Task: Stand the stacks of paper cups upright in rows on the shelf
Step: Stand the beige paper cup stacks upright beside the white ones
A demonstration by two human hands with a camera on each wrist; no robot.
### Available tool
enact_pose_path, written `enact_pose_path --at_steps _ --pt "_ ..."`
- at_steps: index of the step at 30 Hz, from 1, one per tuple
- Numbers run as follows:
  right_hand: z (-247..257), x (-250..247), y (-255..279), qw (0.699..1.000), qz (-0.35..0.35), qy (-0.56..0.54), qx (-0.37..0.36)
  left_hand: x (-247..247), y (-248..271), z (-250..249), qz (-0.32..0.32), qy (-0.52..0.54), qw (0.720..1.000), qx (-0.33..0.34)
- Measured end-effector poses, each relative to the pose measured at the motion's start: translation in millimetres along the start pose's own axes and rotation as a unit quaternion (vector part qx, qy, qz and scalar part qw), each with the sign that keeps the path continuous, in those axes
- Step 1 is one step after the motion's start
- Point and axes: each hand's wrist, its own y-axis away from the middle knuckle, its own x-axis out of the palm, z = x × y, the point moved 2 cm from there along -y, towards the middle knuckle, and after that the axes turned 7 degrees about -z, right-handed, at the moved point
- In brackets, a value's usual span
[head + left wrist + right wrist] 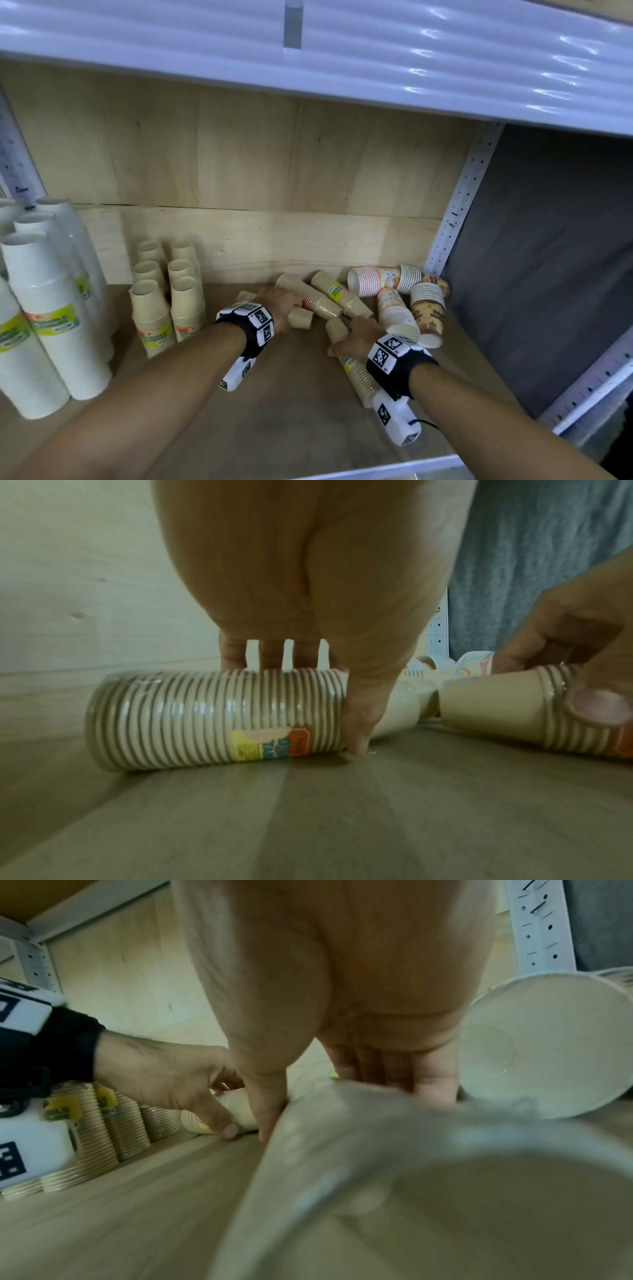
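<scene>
Each hand's grip curls round a lying cup stack: left hand (308, 593), right hand (359, 988).

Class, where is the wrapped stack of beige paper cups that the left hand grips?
In the left wrist view it lies on its side on the wooden shelf board, under the left hand.

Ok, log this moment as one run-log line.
left hand: grips lying tan cup stack | right hand: grips another lying stack | six tan stacks upright | step: gripping
</scene>
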Motion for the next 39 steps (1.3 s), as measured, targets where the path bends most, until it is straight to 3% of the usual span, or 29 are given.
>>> enact_pose_path --at_steps 9,14,22,26,32,39 --pt "4 -9 6 1.0 0.002 0.001 0.001 -5 3 0 0.022 0.032 0.999 -0.008" --pt "11 -22 8 0.999 -0.004 -0.032 -0.002 -23 11 1 0.021 0.108 0.993 -0.03" --pt "41 -40 14 0.995 -0.045 -0.087 -0.036 -61 24 2 -0.01 0.151 0.988 -0.035" --pt "60 -49 17 0.994 -0.083 -0.043 -0.054 -74 31 3 -0.017 0.179 0.983 -0.042" --pt "70 -49 19 0.99 -0.063 -0.12 -0.04 -81 38 6 -0.009 0.213 0.975 -0.062" --pt "67 -43 21 0.989 -0.053 -0.128 -0.043 -71 43 5 -0.008 0.256 0.964 -0.077"
